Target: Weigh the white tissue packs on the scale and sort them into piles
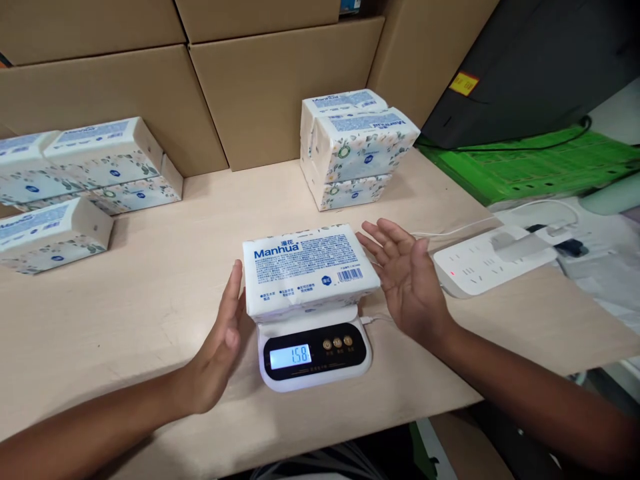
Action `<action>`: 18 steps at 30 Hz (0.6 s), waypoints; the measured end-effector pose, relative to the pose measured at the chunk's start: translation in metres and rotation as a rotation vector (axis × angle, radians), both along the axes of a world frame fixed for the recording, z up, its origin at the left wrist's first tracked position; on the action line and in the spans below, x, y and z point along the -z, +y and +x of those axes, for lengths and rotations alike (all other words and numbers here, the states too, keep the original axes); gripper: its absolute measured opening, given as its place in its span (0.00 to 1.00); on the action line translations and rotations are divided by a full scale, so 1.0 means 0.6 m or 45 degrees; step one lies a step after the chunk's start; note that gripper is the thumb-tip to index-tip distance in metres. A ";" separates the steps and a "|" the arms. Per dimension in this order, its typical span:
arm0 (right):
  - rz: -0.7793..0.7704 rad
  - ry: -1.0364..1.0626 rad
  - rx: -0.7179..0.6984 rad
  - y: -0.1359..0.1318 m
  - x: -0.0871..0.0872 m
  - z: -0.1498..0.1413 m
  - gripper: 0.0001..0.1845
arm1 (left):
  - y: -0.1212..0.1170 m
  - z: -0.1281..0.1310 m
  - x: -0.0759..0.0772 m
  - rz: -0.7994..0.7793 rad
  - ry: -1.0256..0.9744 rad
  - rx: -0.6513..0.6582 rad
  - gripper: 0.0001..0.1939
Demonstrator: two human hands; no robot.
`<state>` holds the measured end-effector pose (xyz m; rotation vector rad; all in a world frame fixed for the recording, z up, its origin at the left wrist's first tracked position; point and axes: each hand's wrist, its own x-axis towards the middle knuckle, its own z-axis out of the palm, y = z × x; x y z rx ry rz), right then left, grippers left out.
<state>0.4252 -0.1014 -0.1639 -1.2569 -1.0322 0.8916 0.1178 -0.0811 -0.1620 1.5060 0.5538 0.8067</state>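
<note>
A white pack of tissues point(310, 277) with blue "Manhua" print rests on a small white digital scale point(315, 381), covering its weighing plate. The lit display reads 1.58. To the left of the pack, my left hand point(220, 347) is held upright with its fingers stretched out; whether its fingertips touch the pack I cannot tell. On the other side, my right hand point(407, 287) is open, palm turned up and toward the pack, fingers spread near its right end. Neither hand grips anything.
Several tissue packs point(105, 157) are stacked at the left, with one pack point(55, 233) before them. Another tissue stack point(357, 150) stands at the back. Cardboard boxes point(280, 93) line the rear. At right lie a white power strip point(495, 257) with cables and a green crate point(525, 167).
</note>
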 end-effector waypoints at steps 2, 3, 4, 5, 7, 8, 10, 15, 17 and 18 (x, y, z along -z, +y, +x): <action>-0.023 0.043 0.010 0.002 0.007 0.000 0.43 | 0.000 -0.001 -0.001 -0.033 0.003 0.001 0.44; -0.040 0.050 0.006 0.003 0.012 -0.001 0.43 | -0.001 -0.002 -0.001 -0.045 0.010 -0.005 0.45; -0.062 0.047 -0.005 0.004 0.018 -0.002 0.43 | -0.001 -0.003 0.000 -0.050 0.016 -0.019 0.45; -0.086 0.035 -0.025 0.004 0.023 -0.004 0.44 | -0.002 -0.005 0.002 -0.050 0.023 -0.035 0.44; -0.125 0.011 -0.062 0.004 0.031 -0.007 0.43 | -0.003 -0.011 0.008 -0.043 0.036 -0.055 0.41; -0.132 0.011 -0.066 0.004 0.033 -0.007 0.43 | -0.003 -0.013 0.012 -0.036 0.037 -0.057 0.39; -0.129 0.033 -0.045 0.004 0.034 -0.007 0.43 | -0.001 -0.018 0.020 -0.029 0.033 -0.050 0.38; -0.120 0.019 -0.034 0.005 0.025 -0.001 0.43 | 0.003 -0.018 0.028 -0.030 0.023 -0.061 0.40; -0.115 0.007 -0.035 0.005 0.024 -0.001 0.43 | 0.003 -0.016 0.025 -0.045 0.032 -0.069 0.41; -0.113 0.018 -0.028 0.005 0.023 -0.001 0.44 | 0.004 -0.014 0.023 -0.057 0.038 -0.071 0.42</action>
